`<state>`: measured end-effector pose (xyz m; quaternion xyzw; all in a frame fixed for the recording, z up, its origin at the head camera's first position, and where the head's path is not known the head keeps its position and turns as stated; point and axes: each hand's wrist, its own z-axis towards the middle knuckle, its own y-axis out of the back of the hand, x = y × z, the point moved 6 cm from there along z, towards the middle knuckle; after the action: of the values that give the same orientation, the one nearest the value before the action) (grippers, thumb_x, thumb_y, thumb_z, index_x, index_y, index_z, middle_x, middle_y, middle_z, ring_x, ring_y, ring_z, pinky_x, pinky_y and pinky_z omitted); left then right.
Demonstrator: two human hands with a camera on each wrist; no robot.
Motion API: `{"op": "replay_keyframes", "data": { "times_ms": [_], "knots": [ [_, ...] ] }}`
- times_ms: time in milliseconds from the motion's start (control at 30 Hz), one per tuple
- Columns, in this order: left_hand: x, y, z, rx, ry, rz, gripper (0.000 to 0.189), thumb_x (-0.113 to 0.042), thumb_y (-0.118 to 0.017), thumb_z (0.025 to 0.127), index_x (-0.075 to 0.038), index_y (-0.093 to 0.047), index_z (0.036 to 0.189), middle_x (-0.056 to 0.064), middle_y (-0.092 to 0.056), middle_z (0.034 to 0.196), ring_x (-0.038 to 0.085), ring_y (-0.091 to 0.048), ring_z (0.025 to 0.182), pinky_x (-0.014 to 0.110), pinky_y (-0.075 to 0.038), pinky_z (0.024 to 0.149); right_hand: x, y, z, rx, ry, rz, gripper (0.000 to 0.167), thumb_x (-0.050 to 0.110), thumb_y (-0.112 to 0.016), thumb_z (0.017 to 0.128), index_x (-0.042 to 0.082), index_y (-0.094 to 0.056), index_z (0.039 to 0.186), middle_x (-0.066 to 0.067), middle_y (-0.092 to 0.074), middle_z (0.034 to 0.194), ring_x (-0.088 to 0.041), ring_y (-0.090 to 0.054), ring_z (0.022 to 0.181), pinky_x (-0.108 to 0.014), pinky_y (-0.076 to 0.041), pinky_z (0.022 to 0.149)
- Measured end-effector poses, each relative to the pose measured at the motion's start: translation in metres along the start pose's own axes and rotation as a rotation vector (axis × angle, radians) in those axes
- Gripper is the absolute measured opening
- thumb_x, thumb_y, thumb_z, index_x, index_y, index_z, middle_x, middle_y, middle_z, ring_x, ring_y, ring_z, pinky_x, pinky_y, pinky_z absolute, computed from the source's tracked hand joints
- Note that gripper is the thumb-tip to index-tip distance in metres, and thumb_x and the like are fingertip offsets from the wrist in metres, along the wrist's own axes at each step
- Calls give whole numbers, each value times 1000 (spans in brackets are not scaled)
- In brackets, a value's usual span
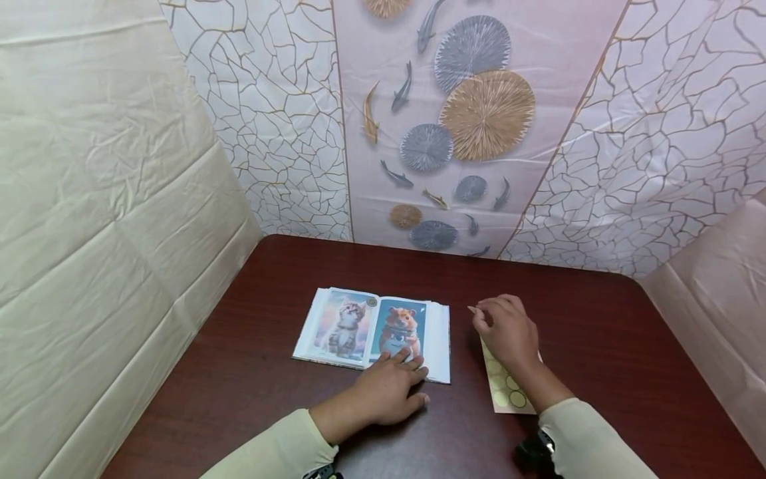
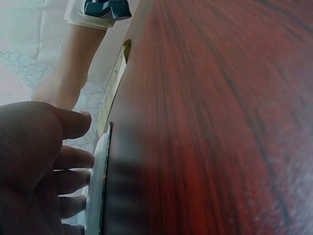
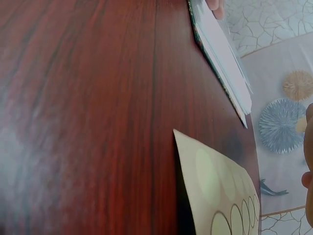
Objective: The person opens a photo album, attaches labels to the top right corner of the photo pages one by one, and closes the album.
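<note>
An open photo album (image 1: 439, 339) lies on the table, with a kitten picture (image 1: 345, 326) on its left page and a hamster picture (image 1: 396, 326) on its right. My left hand (image 1: 391, 388) rests with spread fingers on the lower part of the right page. A small round gold sticker (image 1: 372, 302) sits at the kitten picture's top corner. To the right of the album, my right hand (image 1: 507, 330) pinches a small pale yellow sticker (image 3: 301, 124) between thumb and finger. Beneath that hand lies a yellow sheet of round stickers (image 1: 501, 398), partly hidden and curling up at one corner.
The dark red wooden table (image 1: 239, 399) reaches back to a patterned cloth wall (image 1: 383, 219). Plain cream cloth (image 1: 120, 219) hangs along the left side, and more cloth on the right. A dark wrist device (image 1: 534, 452) sits at the right sleeve.
</note>
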<state>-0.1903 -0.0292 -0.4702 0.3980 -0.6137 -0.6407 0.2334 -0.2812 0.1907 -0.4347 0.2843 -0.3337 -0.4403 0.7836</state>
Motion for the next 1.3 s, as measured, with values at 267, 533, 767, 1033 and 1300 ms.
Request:
{"op": "replay_keyframes", "data": {
  "times_ms": [267, 533, 767, 1033, 1300],
  "knots": [
    [0, 1, 0, -1, 4, -14, 55, -52, -53, 103, -20, -58, 147, -1, -47, 156, 27, -33, 149, 50, -31, 118, 6, -9, 5, -31, 50, -10, 13, 15, -69, 88, 11, -79, 96, -1, -76, 102, -24, -60, 108, -43, -53, 52],
    [1, 0, 1, -6, -5, -25, 57, -54, -49, 104, -17, -58, 147, 1, -46, 156, 27, -33, 149, 51, -31, 118, 13, -17, 11, -25, 77, -20, 13, 17, -68, 88, 12, -78, 95, -1, -75, 99, -24, -60, 107, -42, -52, 50],
    [2, 0, -1, 16, -9, -47, 62, -59, -42, 105, -17, -56, 149, 1, -44, 158, 27, -31, 150, 52, -29, 119, 20, -24, 15, -20, 91, -29, 13, 17, -68, 90, 12, -79, 94, 0, -75, 99, -23, -60, 106, -41, -53, 51],
    [4, -2, -5, 64, -2, -58, 72, -68, -27, 104, -21, -48, 155, -3, -36, 162, 23, -23, 153, 48, -21, 123, 25, -30, 17, -23, 123, -35, 13, 16, -67, 90, 13, -78, 93, 1, -75, 98, -23, -60, 105, -42, -53, 52],
    [6, -4, -5, 89, -12, -61, 77, -71, -20, 103, -22, -44, 157, -4, -32, 164, 22, -18, 154, 47, -17, 124, 27, -36, 20, -17, 150, -40, 15, 19, -66, 92, 12, -79, 96, 0, -76, 100, -23, -60, 105, -40, -53, 52]
  ]
}}
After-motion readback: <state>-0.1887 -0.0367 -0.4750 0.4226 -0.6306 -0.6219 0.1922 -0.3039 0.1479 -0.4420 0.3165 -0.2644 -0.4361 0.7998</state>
